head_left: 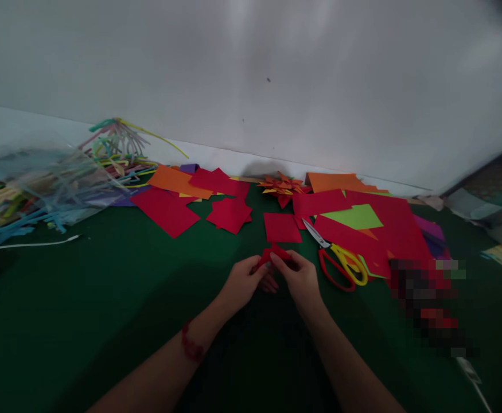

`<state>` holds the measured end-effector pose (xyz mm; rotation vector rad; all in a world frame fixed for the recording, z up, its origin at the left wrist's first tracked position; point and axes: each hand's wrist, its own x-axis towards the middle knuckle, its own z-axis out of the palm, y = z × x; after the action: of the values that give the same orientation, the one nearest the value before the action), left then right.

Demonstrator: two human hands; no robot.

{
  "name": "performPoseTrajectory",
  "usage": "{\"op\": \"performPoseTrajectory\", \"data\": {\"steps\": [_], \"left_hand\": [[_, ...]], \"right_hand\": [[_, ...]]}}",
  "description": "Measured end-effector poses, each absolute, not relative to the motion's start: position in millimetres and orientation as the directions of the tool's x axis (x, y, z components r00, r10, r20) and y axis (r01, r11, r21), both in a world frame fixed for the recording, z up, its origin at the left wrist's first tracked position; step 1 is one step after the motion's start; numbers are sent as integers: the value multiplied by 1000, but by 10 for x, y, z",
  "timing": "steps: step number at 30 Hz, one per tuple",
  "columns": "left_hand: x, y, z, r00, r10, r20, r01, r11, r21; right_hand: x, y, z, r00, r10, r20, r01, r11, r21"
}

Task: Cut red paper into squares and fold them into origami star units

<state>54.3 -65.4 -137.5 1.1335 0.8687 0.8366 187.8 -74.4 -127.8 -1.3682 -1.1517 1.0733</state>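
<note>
While the left hand [242, 280] and right hand [303, 280] cover most of it, a red paper piece [280, 251] sits pinched in their closed fingertips [277, 263], just below frame centre; shape unclear. Pixelation hides some object [425, 301], lower right; plastic bag [67, 180] cut off, left edge.

The light is dim and cool. At twelve o'clock the wall [168, 69] carries pale streaks of glare, while the bench [82, 310] becomes almost black at six o'clock. A soft shadow spreads toward eight o'clock. The plastic bag [78, 189] at nine o'clock shines weakly. The fingers [281, 265] look slightly soft. Coarse square blocks cover the four o'clock area; near two o'clock the corner is dark and blurred.
</note>
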Motion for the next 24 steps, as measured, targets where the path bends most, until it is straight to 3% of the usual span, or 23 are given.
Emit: {"op": "performPoseTrajectory", "data": {"steps": [15, 24], "left_hand": [[513, -655, -1413, 477, 867, -147, -162, 251, 954], [503, -665, -1366, 488, 868, -93, -172, 200, 965]], "right_hand": [[1869, -763, -1264, 145, 989, -17, 105, -32, -994], [1899, -762, -1179, 82, 987, -140, -62, -135, -989]]}}
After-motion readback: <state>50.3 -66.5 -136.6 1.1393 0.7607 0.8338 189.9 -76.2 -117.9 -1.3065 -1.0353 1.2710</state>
